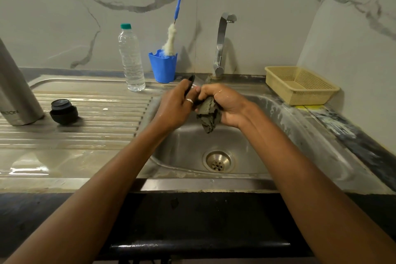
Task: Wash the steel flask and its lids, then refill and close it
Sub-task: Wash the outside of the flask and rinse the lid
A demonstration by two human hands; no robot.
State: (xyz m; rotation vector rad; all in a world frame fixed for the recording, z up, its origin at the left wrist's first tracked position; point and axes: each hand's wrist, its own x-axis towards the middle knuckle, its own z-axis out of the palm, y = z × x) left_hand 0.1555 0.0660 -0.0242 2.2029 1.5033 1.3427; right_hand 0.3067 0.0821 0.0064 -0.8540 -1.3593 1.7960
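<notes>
Over the sink basin (188,148) my left hand (174,107) grips a black lid (190,84), of which only the top edge shows above my fingers. My right hand (225,105) clutches a grey-green scrub pad (209,115) pressed against the lid; the pad hangs down below my fist. The steel flask (16,92) stands upright at the far left of the drainboard. A second black lid (63,111) sits on the drainboard just right of the flask.
A clear water bottle (131,58) with a green cap and a blue cup (163,65) holding a bottle brush (171,38) stand at the back of the drainboard. The tap (221,45) rises behind the basin. A beige plastic basket (300,84) sits on the right counter.
</notes>
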